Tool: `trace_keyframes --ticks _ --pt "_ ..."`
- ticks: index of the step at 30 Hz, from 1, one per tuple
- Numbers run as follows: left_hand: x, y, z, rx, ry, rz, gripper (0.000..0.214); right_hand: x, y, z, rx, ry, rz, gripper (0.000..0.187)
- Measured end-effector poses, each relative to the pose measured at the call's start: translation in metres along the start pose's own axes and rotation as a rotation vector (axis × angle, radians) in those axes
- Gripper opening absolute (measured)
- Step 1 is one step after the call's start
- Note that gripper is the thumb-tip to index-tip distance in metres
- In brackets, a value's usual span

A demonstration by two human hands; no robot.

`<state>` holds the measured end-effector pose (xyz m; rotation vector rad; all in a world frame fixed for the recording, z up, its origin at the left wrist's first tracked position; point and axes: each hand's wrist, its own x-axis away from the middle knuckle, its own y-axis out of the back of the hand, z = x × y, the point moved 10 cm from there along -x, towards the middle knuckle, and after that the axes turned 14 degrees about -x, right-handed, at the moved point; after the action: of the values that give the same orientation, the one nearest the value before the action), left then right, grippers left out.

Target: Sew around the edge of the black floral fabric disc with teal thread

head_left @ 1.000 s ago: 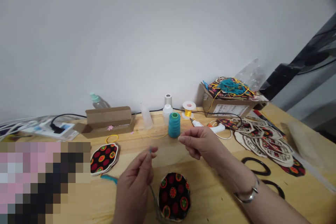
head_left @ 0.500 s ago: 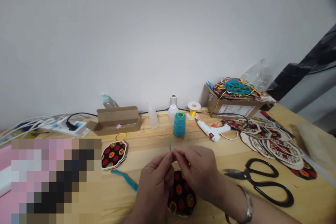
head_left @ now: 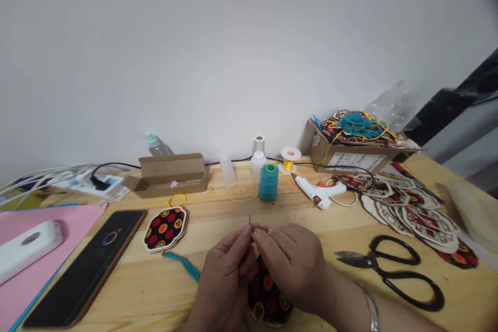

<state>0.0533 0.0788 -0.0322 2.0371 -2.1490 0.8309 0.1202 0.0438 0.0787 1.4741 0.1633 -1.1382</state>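
My left hand (head_left: 227,276) is closed in a pinch, and a short end of teal thread (head_left: 249,219) sticks up from its fingertips. Pressed against those fingertips, my right hand (head_left: 293,262) is also closed, its fingers meeting at the base of the thread. Below the hands lies a black patterned fabric piece (head_left: 268,293) with red and orange flowers, partly covered by them. A teal thread cone (head_left: 268,182) stands behind. To the left is a small stack of similar patterned pieces (head_left: 165,229) with a yellow loop on top and a teal tassel (head_left: 182,264) at its lower edge.
Black-handled scissors (head_left: 389,267) lie to the right, near a white glue gun (head_left: 321,191) and pale cut-out frames (head_left: 420,218). Behind are a filled cardboard box (head_left: 350,158), a yellow thread spool (head_left: 288,162) and an open carton (head_left: 171,179). A phone (head_left: 85,270) lies left.
My right fingers have folded further over the left fingertips, and less of a gap shows between the hands. The whole view has shifted slightly.
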Motion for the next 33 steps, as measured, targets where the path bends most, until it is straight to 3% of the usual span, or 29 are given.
trace_keyframes --ticks 2,7,20,24,26,29,31,33 --pt "0.0 -0.005 0.002 0.064 0.015 0.065 0.02 0.0 -0.002 0.001 0.003 0.004 0.013 0.015" --pt "-0.003 -0.005 0.003 0.1 0.007 0.095 0.02 0.001 -0.005 -0.001 0.0 -0.004 0.03 0.018" --pt "-0.003 0.0 -0.001 0.085 -0.028 0.04 0.022 0.002 -0.016 -0.005 -0.109 -0.065 0.144 0.014" --pt "-0.005 0.007 0.001 0.063 -0.013 -0.013 0.022 0.003 -0.017 -0.018 -0.319 -0.239 0.148 0.015" --pt "-0.006 0.009 -0.002 0.06 -0.026 -0.027 0.02 0.005 -0.015 -0.034 -0.463 -0.43 0.098 0.015" --pt "-0.006 0.011 -0.006 0.044 -0.048 -0.056 0.018 0.012 0.0 -0.06 -0.598 -0.677 -0.13 0.014" --pt "-0.005 0.011 -0.006 0.022 -0.043 -0.067 0.019 0.017 0.012 -0.069 -0.577 -0.728 -0.266 0.014" --pt "-0.004 0.009 -0.003 0.009 -0.036 -0.055 0.021 0.017 0.014 -0.068 -0.51 -0.697 -0.286 0.012"
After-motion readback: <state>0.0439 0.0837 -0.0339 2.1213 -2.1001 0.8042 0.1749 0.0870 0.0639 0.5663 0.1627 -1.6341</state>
